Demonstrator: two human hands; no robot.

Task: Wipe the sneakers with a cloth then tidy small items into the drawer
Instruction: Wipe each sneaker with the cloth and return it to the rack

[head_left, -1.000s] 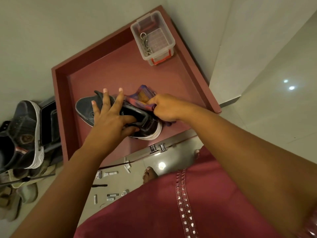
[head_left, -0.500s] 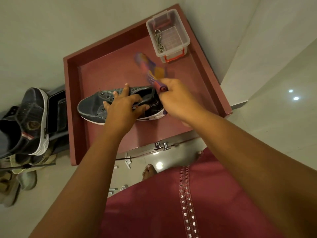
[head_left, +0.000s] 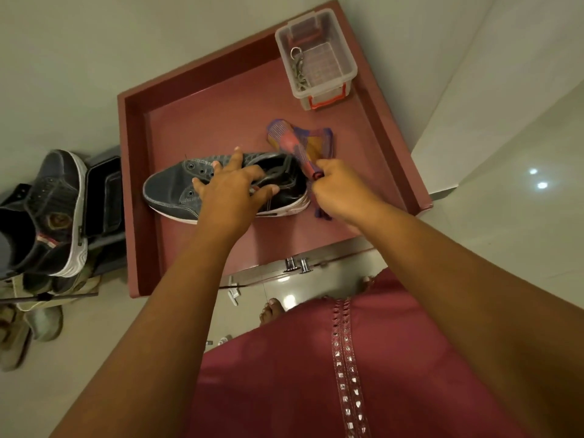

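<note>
**Cloth swung clear of the sneaker's heel, left hand steadying the shoe**

Since half a second ago, when the cloth was a blur in the air above the shoe, it has come to rest draped just beyond the right hand, and the sneaker lies much as it did.

Head view: the right hand (head_left: 339,192) pinches a bunched end of the multicoloured cloth (head_left: 301,140) between thumb and curled fingers. Most of the fabric fans out away from that grip onto the floor of the maroon tray (head_left: 202,121), and a short tail pokes out below the fist. Touching the grip on its left side is the heel of the dark grey sneaker (head_left: 172,191), lying on its side with the toe pointing further left. The left hand (head_left: 230,191) rests on the shoe's opening with fingers spread, thumb hooked toward the collar, holding it still.

Judging by this, the wiping step is in hand. The next move likely calls for bringing the cloth back against the heel or sole while the left hand keeps the shoe from sliding.

Well beyond the grip, a clear plastic box (head_left: 317,55) with red clasps holds a metal key ring. Far left, off the tray, a second sneaker (head_left: 47,213) stands on a crowded rack, partly cut off by the frame. Small items lie on the floor below the tray, too tiny to identify. The sneaker's underside is hidden.
</note>
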